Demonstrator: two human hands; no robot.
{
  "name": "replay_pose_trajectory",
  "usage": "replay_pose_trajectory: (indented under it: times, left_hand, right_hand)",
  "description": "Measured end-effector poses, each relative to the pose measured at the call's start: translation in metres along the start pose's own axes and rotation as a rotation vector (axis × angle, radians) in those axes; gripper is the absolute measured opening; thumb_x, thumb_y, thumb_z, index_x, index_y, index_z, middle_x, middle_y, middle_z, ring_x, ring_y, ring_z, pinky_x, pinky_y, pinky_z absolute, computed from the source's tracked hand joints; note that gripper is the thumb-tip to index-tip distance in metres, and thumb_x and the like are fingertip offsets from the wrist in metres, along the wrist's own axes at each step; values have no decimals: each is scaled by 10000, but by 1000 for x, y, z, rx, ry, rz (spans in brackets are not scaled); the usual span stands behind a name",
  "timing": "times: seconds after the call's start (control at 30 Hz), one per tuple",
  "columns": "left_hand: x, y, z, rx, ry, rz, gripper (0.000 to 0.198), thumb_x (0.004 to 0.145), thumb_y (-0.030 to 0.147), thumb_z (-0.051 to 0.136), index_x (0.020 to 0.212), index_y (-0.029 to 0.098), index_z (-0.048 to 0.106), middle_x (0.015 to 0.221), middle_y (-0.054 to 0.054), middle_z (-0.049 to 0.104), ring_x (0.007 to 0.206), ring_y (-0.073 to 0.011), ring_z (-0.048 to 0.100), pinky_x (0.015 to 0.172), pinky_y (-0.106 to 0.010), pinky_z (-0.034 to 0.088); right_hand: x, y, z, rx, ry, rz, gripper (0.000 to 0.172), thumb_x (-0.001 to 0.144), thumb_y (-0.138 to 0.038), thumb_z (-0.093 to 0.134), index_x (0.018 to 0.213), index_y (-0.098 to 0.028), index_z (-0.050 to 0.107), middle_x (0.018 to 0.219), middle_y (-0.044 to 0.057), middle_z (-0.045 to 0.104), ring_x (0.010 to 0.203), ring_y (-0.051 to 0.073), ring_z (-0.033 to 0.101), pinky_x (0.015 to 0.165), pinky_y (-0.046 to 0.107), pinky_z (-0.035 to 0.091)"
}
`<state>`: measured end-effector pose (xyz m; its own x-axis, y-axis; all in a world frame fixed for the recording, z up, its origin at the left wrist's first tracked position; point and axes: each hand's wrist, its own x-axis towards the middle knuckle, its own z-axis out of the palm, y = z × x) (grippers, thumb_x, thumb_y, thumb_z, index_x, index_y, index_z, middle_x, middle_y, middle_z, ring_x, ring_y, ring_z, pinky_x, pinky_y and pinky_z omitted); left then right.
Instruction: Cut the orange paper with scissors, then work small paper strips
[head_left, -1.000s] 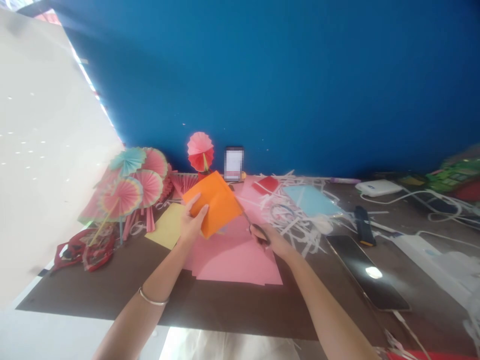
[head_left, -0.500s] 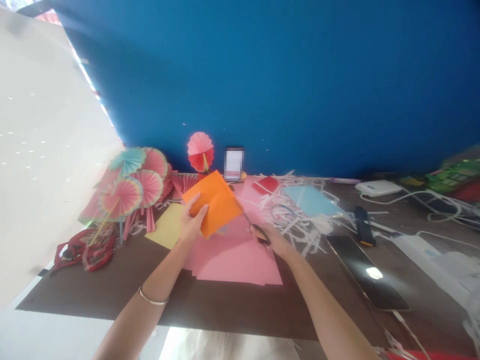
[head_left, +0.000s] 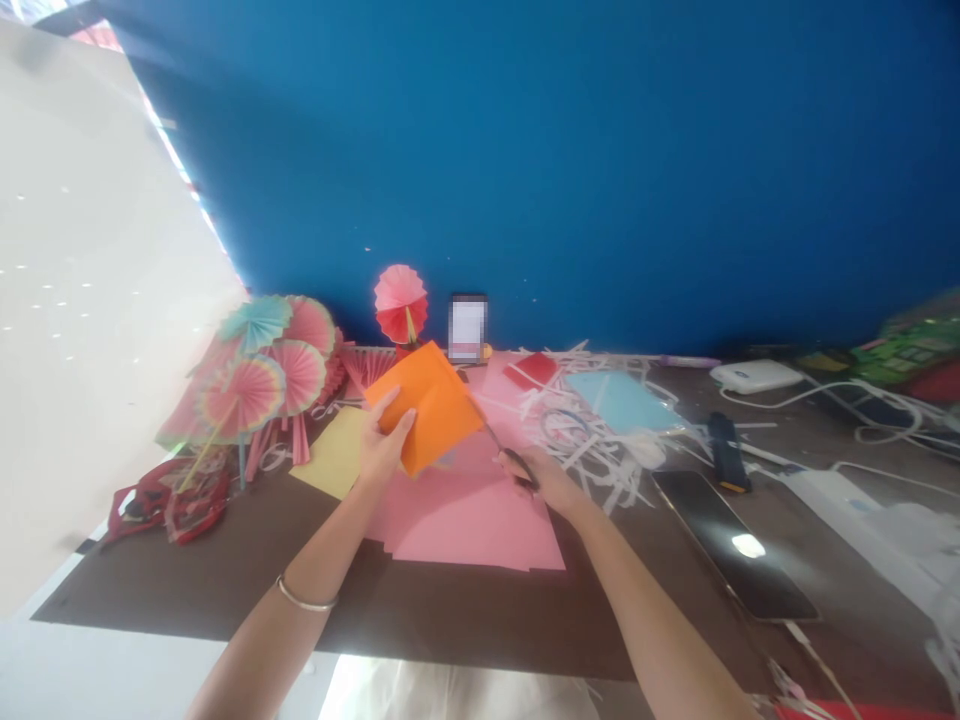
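Shows barely any movement since the earlier frame. Pinches orange paper (head_left: 435, 405) by its left edge, over pink sheets (head_left: 472, 525), with left hand (head_left: 384, 440); curls right hand (head_left: 551, 485) closed around scissors (head_left: 526, 468) at the paper's right corner.

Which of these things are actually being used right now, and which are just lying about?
In use:
- orange paper, held in the left hand
- scissors, held in the right hand, blade at the paper's right corner

Apparently just lying about:
- yellow sheet
- light-blue sheet
- pleated paper fans
- large dark phone
- purple pen
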<state>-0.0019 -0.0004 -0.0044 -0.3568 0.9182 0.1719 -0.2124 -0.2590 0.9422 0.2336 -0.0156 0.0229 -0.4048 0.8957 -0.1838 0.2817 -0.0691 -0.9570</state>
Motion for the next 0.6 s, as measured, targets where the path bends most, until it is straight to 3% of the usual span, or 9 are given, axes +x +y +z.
replay_pose_trajectory:
  times: [0.43, 0.6]
  left_hand:
    - [0, 1, -1, 14, 6, 16, 517, 696, 337, 707, 1184, 243, 563, 1256, -71, 559, 1158, -225, 528, 999, -345, 435]
    - [0, 1, 0, 14, 11, 9, 497, 695, 340, 708, 1164, 243, 578, 1260, -68, 556, 1162, -231, 525, 994, -348, 440]
  right_hand:
    - [-1, -1, 0, 48, 22, 0, 496, 682, -595, 550, 502, -209, 294, 457, -86, 232, 374, 54, 298, 431, 248, 252]
    - [-3, -3, 1, 28, 48, 20, 464, 674, -598, 550, 519, -199, 369, 457, -84, 241, 376, 57, 294, 419, 244, 240]
